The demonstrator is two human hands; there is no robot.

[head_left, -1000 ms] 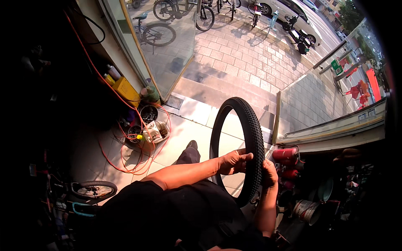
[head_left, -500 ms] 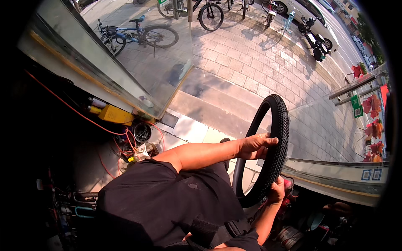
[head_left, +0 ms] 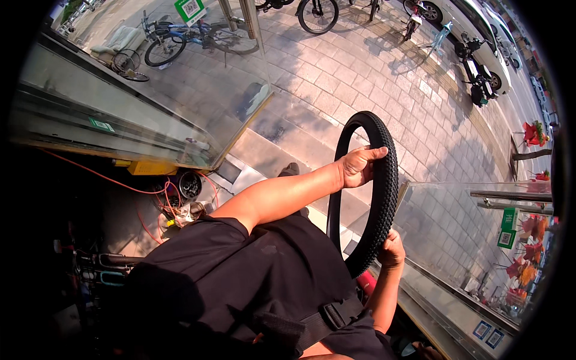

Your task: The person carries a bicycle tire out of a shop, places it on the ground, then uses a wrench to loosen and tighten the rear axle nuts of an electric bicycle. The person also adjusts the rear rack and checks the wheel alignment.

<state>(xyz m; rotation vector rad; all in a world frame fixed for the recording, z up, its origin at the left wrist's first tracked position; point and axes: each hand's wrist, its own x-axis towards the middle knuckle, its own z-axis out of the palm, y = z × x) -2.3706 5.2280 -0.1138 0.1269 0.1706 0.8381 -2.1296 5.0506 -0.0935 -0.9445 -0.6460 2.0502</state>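
Note:
A black bicycle tire (head_left: 389, 180) with a knobbly tread is held upright in front of me, its open ring seen at a slant. My left hand (head_left: 359, 167) is closed around its left side, fingers inside the ring and thumb laid across the tread. Lower down, my right hand (head_left: 392, 249) grips the outer edge on the right; its fingertips are partly hidden by the tire.
Glass doors (head_left: 198, 120) stand at left, with another glass panel (head_left: 456, 240) at right. Steps lead to paving with parked bicycles (head_left: 318, 15) and a scooter (head_left: 477, 75). An orange hose (head_left: 114, 182) and small bucket (head_left: 191, 185) lie at left.
The view has shifted forward and turned, with more of the pavement showing. In the picture, the tire and both hands sit higher and slightly left. A shoe now shows near the steps.

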